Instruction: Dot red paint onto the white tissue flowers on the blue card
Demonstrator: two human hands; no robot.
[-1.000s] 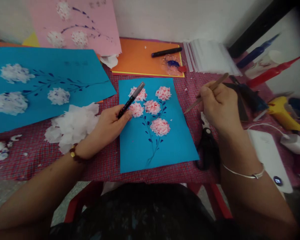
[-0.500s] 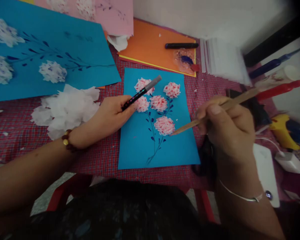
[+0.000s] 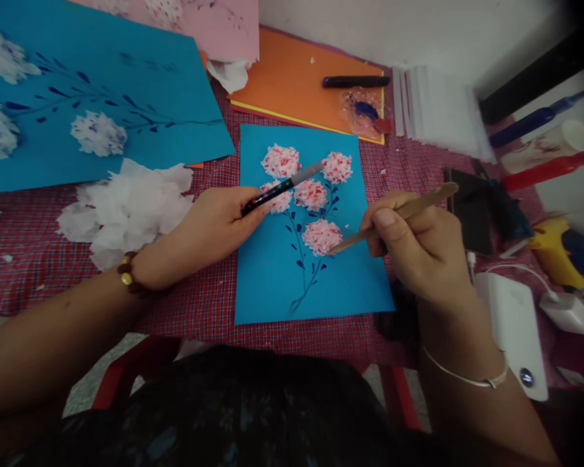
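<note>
A blue sheet (image 3: 267, 279) lies before me, bearing several red-flecked white paper flowers and drawn dark stems with small leaves. My left hand (image 3: 217, 220) rests at the sheet's left edge, closed around a black marker (image 3: 272, 196) with a grey end that points up and right across the flowers. Over the right side of the sheet, my right hand (image 3: 413, 243) pinches a flat wooden stick (image 3: 431, 198). The stick's lower tip meets the bottom edge of the lowest flower (image 3: 322, 237); whether it presses on petals or paper I cannot tell.
White tissue pieces (image 3: 126, 207) are heaped left of my hand. Behind stands a larger blue flower sheet (image 3: 150, 84). An orange sheet (image 3: 282, 71) carries a dark pen (image 3: 355, 82). At right lie a white power bank (image 3: 511, 324), a charger (image 3: 568, 312) and a yellow tool (image 3: 557, 253).
My right hand has shifted left, and the stick's tip has moved slightly left and up under the lowest flower. The marker in my left hand has tipped flatter toward the right.
</note>
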